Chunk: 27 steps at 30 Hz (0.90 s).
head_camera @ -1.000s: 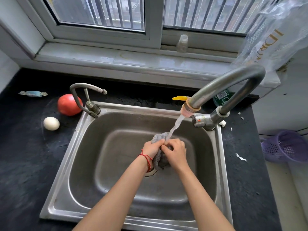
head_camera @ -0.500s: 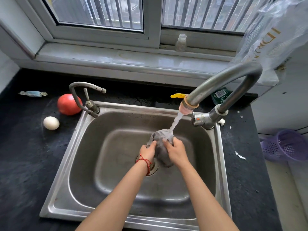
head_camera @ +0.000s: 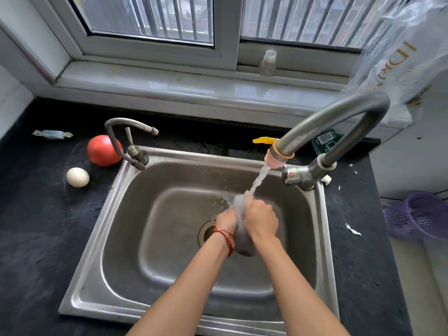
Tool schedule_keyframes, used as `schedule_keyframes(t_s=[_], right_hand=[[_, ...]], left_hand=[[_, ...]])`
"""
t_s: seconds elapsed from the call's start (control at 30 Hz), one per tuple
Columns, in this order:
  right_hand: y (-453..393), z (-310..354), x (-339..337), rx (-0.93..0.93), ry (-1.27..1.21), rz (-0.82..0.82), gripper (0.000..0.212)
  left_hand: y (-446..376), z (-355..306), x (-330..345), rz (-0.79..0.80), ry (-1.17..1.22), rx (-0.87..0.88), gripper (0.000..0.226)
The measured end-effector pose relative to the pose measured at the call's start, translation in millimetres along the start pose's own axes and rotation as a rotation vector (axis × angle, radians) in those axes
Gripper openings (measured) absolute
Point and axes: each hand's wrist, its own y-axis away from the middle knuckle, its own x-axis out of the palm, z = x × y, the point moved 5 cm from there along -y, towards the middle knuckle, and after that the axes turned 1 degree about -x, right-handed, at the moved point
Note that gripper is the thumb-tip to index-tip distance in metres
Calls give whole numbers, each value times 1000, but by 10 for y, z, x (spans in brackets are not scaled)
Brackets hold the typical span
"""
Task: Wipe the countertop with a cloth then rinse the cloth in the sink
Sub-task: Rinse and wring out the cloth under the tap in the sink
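Note:
A wet grey cloth is bunched between my two hands over the middle of the steel sink. My left hand, with a red string at the wrist, grips its left side. My right hand is closed on its right side and top. Water runs from the big curved tap at the right onto the cloth's upper end, which is blurred by the stream. The lower end of the cloth hangs beside the drain. Black countertop surrounds the sink.
On the counter left of the sink lie a red tomato, a white egg and a wrapped sweet. A small second tap stands at the sink's back left corner. A purple basket sits off to the right.
My hands have pressed closer together and twisted on the cloth, which is now squeezed narrower under the stream. The water keeps running.

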Motion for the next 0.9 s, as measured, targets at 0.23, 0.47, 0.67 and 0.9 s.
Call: schedule_keyframes(t_s=[0.23, 0.47, 0.67, 0.9], right_hand=[[221, -87, 204, -166, 128, -9, 51], [-101, -258, 60, 116, -334, -139, 56], [-43, -126, 25, -124, -624, 9, 40], [120, -65, 67, -322, -422, 186, 34]], left_hand=[[-4, 174, -2, 179, 34, -128, 49], [83, 29, -94, 107, 167, -89, 48], [59, -173, -229, -18, 32, 29, 40], [89, -89, 32, 214, 43, -67, 8]])
